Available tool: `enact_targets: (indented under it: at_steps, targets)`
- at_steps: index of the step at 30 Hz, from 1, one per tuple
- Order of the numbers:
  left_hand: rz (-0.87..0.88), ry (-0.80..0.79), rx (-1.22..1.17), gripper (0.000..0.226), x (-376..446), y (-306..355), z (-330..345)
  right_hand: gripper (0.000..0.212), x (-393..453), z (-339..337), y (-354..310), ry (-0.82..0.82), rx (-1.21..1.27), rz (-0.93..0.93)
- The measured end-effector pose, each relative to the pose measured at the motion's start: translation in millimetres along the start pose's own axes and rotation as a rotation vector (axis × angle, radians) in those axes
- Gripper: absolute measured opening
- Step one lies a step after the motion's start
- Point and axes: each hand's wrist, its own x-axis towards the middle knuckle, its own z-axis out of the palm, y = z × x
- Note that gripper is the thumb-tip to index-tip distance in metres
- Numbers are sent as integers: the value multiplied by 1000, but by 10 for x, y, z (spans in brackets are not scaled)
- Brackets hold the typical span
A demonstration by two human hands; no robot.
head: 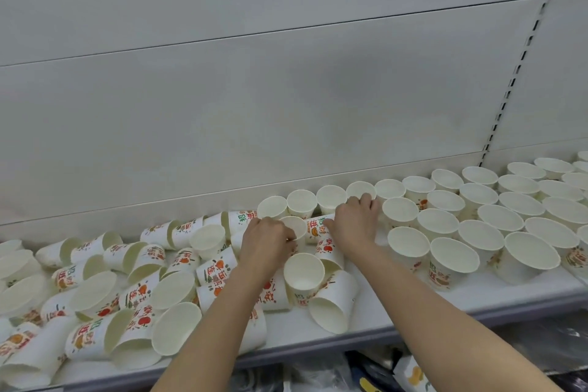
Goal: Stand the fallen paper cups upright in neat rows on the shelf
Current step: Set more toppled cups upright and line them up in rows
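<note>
The white shelf [397, 312] carries upright paper cups [496, 219] in rows on the right and a heap of fallen cups [105, 293] on the left, printed with red and green Chinese characters including "招财进". The left hand [265, 240] pinches one cup [294, 227]; the right hand [356, 223] grips the rim of a back-row cup [361, 190].

- left hand [265, 240]: bare, no glove, no ring visible
- right hand [354, 226]: bare too, no glove, no ring visible
- left forearm [219, 318]: uncovered right to the bottom edge, no sleeve in view
- right forearm [423, 305]: uncovered likewise, no sleeve in view
- wrists: no watch, no band
- fingernails: too small to tell
</note>
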Motion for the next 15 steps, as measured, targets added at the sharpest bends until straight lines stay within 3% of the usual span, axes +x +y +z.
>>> enact_targets:
  at_steps: [4, 7, 15]
  targets:
    - [35, 68, -65, 19, -11, -53, 13, 26, -11, -13, -20, 48, 171, 158]
    - [65, 110, -117, 15, -23, -55, 34, 17, -94, -35, 27, 143, 241, 168]
    - [105, 123, -123, 13, 15, 9, 86, 16, -189, 254, 228, 439, 211, -300]
